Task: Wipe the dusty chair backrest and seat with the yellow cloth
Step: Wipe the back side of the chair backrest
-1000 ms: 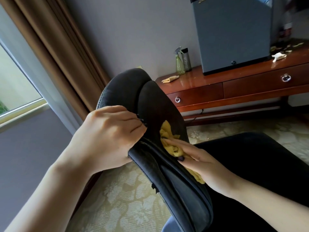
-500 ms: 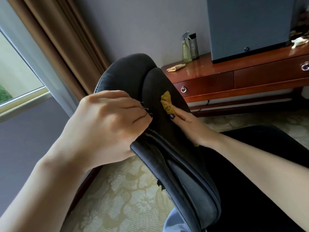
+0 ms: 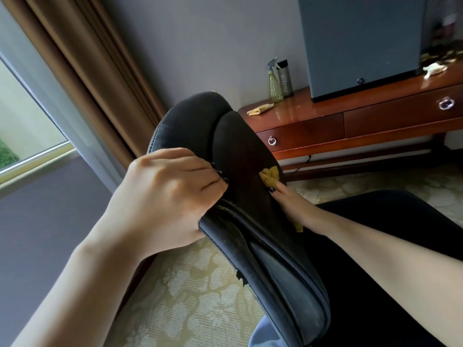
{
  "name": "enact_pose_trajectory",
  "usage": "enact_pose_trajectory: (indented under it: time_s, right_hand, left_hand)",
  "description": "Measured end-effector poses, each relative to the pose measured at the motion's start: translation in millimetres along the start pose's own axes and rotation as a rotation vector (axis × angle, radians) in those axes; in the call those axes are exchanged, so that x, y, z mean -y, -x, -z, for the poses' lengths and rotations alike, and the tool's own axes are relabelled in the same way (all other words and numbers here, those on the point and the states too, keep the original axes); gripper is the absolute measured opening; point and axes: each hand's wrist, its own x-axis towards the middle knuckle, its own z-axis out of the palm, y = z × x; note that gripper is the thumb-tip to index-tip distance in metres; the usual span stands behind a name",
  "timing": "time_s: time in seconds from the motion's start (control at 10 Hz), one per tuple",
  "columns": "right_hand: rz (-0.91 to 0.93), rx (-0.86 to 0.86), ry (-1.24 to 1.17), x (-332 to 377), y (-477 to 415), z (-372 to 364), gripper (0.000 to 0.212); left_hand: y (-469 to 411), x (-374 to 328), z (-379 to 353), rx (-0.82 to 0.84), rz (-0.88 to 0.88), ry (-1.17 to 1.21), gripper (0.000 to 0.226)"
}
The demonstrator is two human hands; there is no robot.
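Cloth [image 3: 270, 177] lies bunched under the right hand's [image 3: 298, 209] straight fingers, pressed against the backrest's [image 3: 240, 151] right face, which runs near-to-far. Left hand's [image 3: 165, 196] curled fingers clamp its left edge.

- The tabletop [image 3: 300, 106] is glossy red-brown wood and stands against the grey wall.
- Near its left end lies a pale folded rag [image 3: 260, 110].
- Just behind the rag, a green spray bottle [image 3: 275, 86] stands beside a grey bottle [image 3: 286, 80].
- A large grey-blue box [image 3: 360, 46] sits further right, with a white crumpled thing [image 3: 434, 68] beyond it.
- The floor [image 3: 200, 296] has pale floral carpet, and the dark chair [image 3: 200, 116] rises above it with its base hidden.
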Motion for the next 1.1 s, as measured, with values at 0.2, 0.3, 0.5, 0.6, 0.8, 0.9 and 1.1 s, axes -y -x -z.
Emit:
enact_pose_trajectory:
  time_s: [0.2, 0.3, 0.5, 0.6, 0.8, 0.9, 1.1]
  right_hand:
    - [-0.052, 0.075, -0.089, -4.4, 46.0, 7.7, 0.036]
    - [-0.035, 0.078, -0.099, 2.1, 64.6, 9.4, 0.034]
    - [0.145, 0.178, -0.016, 36.9, 92.2, 3.2, 0.033]
    - [0.285, 0.229, 0.044, 56.9, 97.6, -3.7, 0.041]
    - [0.459, 0.250, 0.164, 67.2, 92.7, -14.8, 0.041]
    - [0.482, 0.266, 0.155, 61.8, 82.3, -15.2, 0.040]
    - [0.345, 0.193, 0.012, 39.3, 72.4, -6.1, 0.040]
  left_hand:
    - [2.8, -1.4, 3.8, 0.027, 0.018, 0.007, 0.020]
    - [2.6, -1.3, 4.2, 0.041, 0.044, 0.002, 0.020]
    - [4.6, -1.1, 4.4, 0.092, 0.105, 0.035, 0.023]
    - [4.2, -0.6, 2.9, 0.110, 0.119, 0.054, 0.025]
    - [5.4, 3.0, -7.3, 0.145, 0.125, 0.011, 0.026]
    - [6.8, 5.3, -13.4, 0.153, 0.097, -0.017, 0.028]
    - [6.7, 7.0, -18.0, 0.152, 0.071, -0.061, 0.032]
